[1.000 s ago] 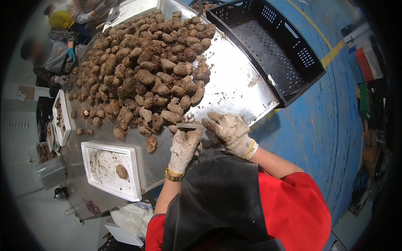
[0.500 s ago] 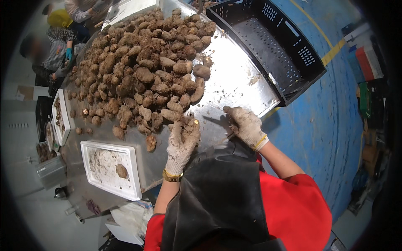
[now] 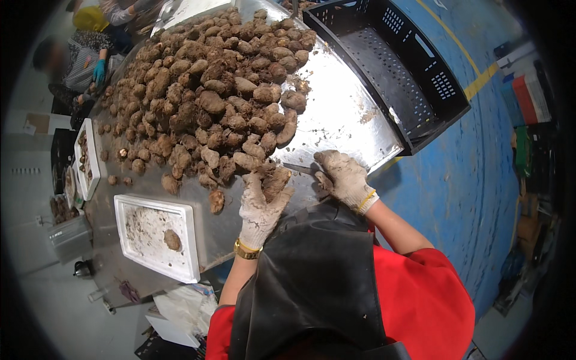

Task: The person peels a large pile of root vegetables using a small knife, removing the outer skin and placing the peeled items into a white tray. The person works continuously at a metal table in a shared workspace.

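My left hand [image 3: 261, 203], in a soiled cotton glove, is closed round a brown, hairy taro root [image 3: 276, 182] at the near edge of the heap. My right hand [image 3: 344, 175], gloved the same way, grips a knife [image 3: 298, 168]. Its dark blade points left toward the root; a small gap seems to lie between tip and root. The knife's handle is mostly hidden in my fist. A large heap of soil-covered taro roots [image 3: 210, 102] spreads over the metal table [image 3: 336, 114] beyond my hands.
A white foam tray [image 3: 195, 252] with one root [image 3: 172, 240] and dirt lies left of my left arm. At the far right stands a black perforated crate [image 3: 414, 135] against the table's edge. Co-workers [image 3: 84, 66] are at the far left. Blue floor [image 3: 444, 198] lies to the right.
My right hand has turned and shifted slightly left, bringing the blade nearer the root. The root in my left hand has been turned; its pale cut end no longer shows.
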Motion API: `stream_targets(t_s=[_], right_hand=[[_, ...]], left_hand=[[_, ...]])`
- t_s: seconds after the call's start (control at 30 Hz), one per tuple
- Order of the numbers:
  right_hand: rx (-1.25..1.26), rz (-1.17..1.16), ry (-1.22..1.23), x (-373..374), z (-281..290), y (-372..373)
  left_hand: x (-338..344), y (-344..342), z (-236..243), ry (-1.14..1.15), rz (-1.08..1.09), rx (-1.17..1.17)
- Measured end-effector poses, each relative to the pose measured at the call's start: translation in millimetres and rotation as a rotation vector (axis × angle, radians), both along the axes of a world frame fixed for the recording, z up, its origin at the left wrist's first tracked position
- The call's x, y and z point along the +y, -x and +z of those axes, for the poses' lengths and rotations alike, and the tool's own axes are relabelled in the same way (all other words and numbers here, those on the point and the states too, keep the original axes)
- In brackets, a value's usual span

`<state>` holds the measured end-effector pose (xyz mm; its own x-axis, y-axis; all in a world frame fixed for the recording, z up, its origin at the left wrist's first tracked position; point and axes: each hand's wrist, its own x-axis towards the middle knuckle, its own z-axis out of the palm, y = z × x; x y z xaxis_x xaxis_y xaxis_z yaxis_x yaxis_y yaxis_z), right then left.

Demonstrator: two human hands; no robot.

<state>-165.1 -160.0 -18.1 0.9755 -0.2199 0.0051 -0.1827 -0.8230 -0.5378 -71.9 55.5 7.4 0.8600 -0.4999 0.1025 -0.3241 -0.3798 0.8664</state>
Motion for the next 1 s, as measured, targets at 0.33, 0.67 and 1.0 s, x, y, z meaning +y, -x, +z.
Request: stream_targets(t_s=[0.33, 0.67, 1.0], right_hand=[[-0.447, 0.119, -0.556, 27, 60, -20], [-0.187, -0.064, -0.453, 10, 18, -28], [-0.503, 0.209, -0.592, 30, 38, -29]], left_hand=[[-2, 1, 12, -0.227, -0.086, -0.168], [-1, 2, 10, -0.254, -0.185, -0.233], [5, -5, -9, -0.381, -0.275, -0.287]])
